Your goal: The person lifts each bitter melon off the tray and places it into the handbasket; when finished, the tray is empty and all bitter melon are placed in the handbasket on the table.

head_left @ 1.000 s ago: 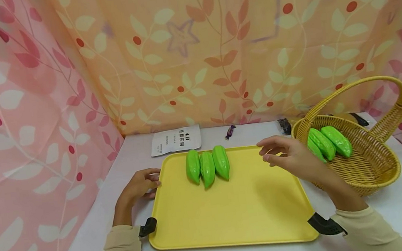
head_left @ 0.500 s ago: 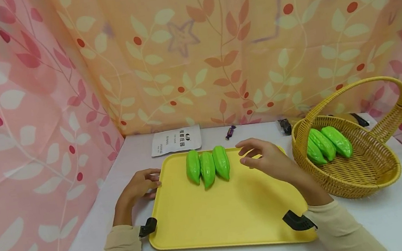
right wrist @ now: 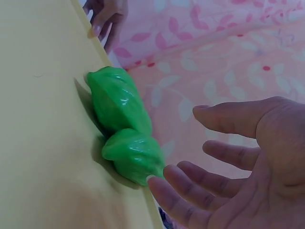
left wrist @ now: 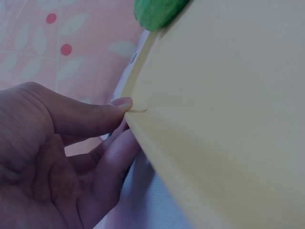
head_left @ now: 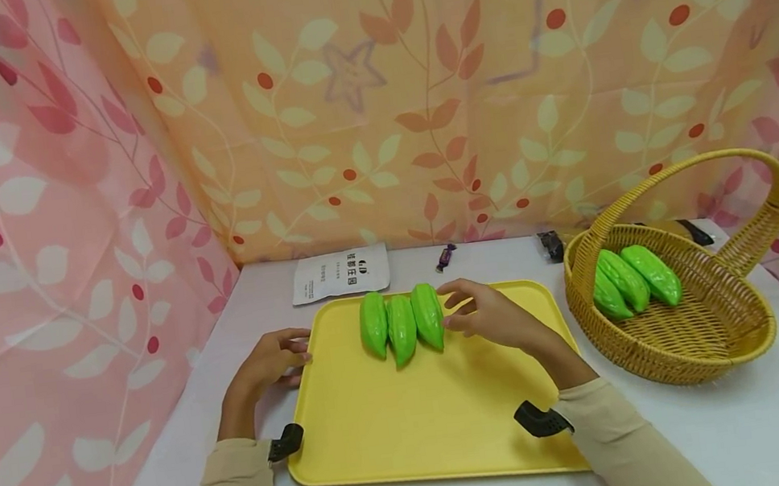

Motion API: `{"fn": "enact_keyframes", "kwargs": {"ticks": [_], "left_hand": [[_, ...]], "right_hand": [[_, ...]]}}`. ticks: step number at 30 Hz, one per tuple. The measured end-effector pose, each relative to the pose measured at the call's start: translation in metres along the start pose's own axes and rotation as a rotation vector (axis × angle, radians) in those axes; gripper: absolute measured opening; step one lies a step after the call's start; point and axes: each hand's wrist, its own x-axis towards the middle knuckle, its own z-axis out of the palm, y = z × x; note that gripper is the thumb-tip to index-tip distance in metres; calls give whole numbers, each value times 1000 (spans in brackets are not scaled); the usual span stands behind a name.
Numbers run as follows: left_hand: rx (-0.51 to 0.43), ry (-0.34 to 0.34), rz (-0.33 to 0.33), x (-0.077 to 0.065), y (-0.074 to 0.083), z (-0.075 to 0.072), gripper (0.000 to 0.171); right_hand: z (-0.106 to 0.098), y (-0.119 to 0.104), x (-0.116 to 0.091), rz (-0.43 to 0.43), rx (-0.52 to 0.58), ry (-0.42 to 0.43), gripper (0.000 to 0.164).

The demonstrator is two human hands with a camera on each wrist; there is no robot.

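Well, left hand [head_left: 271, 360] pinches the tray edge [left wrist: 167, 164] — right hand [head_left: 486, 316] relaxed beside green fruits [head_left: 402, 329], room in front.

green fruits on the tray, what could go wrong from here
The right hand, open close beside the rightmost fruit on the tray, might nudge it into the middle fruit, as they lie close together. The left hand pinches the tray by its side, so a tug could perhaps shift all three. They also lie near the far edge, so a push away might send one over.
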Motion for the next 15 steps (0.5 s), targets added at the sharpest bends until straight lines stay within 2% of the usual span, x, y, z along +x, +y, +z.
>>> {"fn": "enact_keyframes", "kwargs": {"ticks": [15], "left_hand": [[8,0,-6,1,-2,0,54]], "right_hand": [[11,27,13,63,20,-72,68]]}}
